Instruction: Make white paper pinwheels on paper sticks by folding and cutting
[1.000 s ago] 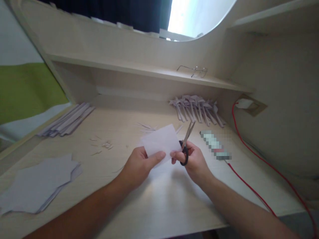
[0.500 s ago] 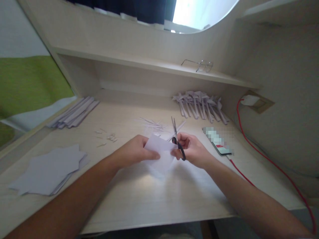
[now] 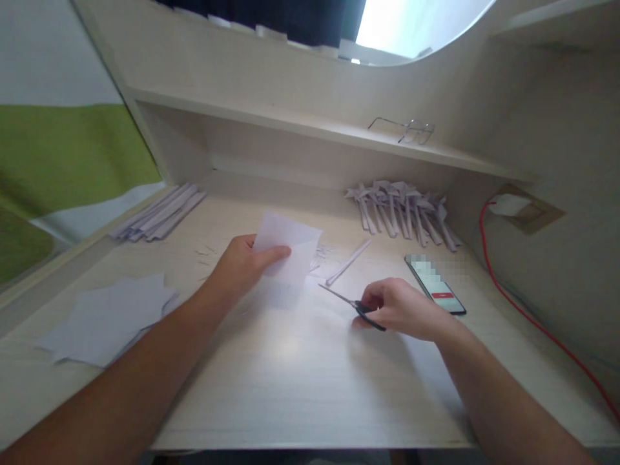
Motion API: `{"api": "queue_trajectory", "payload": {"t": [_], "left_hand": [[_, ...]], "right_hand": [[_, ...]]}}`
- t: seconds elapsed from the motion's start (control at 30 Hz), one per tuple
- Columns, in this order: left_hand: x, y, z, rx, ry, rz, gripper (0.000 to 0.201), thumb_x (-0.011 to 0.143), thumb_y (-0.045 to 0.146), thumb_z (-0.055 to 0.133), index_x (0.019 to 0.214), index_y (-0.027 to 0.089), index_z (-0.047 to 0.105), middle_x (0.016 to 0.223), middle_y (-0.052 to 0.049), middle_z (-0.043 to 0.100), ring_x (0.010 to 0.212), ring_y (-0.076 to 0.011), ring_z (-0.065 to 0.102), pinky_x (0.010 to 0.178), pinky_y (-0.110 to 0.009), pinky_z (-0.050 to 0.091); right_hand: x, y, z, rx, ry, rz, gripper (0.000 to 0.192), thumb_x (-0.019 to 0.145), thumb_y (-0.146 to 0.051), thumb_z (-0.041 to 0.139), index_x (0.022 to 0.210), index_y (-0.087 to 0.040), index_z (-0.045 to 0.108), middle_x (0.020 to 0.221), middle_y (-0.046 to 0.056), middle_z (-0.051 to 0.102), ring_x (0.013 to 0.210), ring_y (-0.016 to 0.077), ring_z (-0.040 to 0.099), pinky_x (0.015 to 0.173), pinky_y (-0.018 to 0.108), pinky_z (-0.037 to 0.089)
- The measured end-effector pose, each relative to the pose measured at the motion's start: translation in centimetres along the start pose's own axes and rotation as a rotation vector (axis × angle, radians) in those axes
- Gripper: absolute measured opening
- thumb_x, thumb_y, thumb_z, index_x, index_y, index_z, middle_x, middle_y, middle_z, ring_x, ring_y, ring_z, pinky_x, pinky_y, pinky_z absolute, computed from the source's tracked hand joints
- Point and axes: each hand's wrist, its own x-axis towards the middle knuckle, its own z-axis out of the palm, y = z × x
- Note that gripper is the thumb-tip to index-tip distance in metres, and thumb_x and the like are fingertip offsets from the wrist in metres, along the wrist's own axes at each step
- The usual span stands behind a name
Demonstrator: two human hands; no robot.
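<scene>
Pinching a paper sheet (image 3: 285, 248), the left hand (image 3: 241, 266) hovers; the right hand (image 3: 402, 309) grips scissors (image 3: 352, 303) mid-desk (image 3: 300, 374).

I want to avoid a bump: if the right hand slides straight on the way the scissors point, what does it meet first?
The right hand holds the scissors, tips aimed left and slightly away. First in that line is probably the sheet of paper in the left hand, though its height above the desk is unclear.

Both forearms reach forward, left hand (image 3: 241, 263) raised with fingers pinched, right hand (image 3: 397, 309) low and curled.
</scene>
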Motion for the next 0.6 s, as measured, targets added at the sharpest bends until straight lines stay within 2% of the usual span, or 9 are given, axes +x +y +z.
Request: {"api": "queue_trajectory", "payload": {"t": [0.1,0.2,0.4,0.5,0.6], "left_hand": [[-0.3,-0.5,0.4,-0.060,-0.078,-0.030,0.035,0.067,0.042,0.084,0.085,0.012,0.077,0.080,-0.008,0.077,0.070,-0.0225,0.071,0.066,-0.030,0.053],[-0.9,-0.7,1.0,-0.115,-0.166,-0.056,0.034,0.071,0.041,0.082,0.091,0.014,0.078,0.084,-0.007,0.078,0.072,-0.0223,0.072,0.067,-0.030,0.055],[-2.0,-0.4,1.9,-0.145,-0.239,-0.091,0.026,0.074,0.039,0.080,0.086,0.016,0.076,0.079,-0.005,0.076,0.067,-0.0194,0.068,0.068,-0.030,0.055],[-2.3,-0.3,2.3,-0.165,-0.263,-0.111,0.026,0.074,0.038,0.081,0.085,0.016,0.076,0.079,-0.004,0.076,0.064,-0.0179,0.067,0.068,-0.030,0.055],[-2.1,-0.5,2.4,-0.172,-0.279,-0.106,0.025,0.074,0.039,0.081,0.084,0.016,0.076,0.077,-0.003,0.074,0.063,-0.0169,0.066,0.069,-0.030,0.055]], "right_hand": [[-0.5,-0.6,0.6,-0.116,-0.035,-0.009,0.030,0.060,-0.037,0.092,0.072,-0.021,0.069,0.062,0.000,0.067,0.052,0.0140,0.052,0.047,0.026,0.028],[-0.9,-1.0,1.1,-0.240,-0.060,-0.023,0.027,0.064,-0.034,0.090,0.066,-0.022,0.066,0.060,0.000,0.065,0.049,0.0126,0.047,0.046,0.027,0.024],[-1.5,-1.6,1.0,-0.390,-0.114,-0.090,0.017,0.067,-0.028,0.084,0.066,-0.023,0.068,0.058,-0.001,0.063,0.048,0.0124,0.044,0.044,0.028,0.022],[-1.5,-1.8,0.8,-0.341,-0.180,-0.126,0.013,0.065,-0.022,0.082,0.071,-0.023,0.071,0.062,-0.001,0.067,0.051,0.0132,0.050,0.045,0.027,0.027],[-1.5,-1.8,0.5,-0.238,-0.246,-0.148,0.014,0.068,-0.025,0.082,0.080,-0.024,0.073,0.072,-0.002,0.072,0.059,0.0143,0.059,0.051,0.025,0.036]]}}
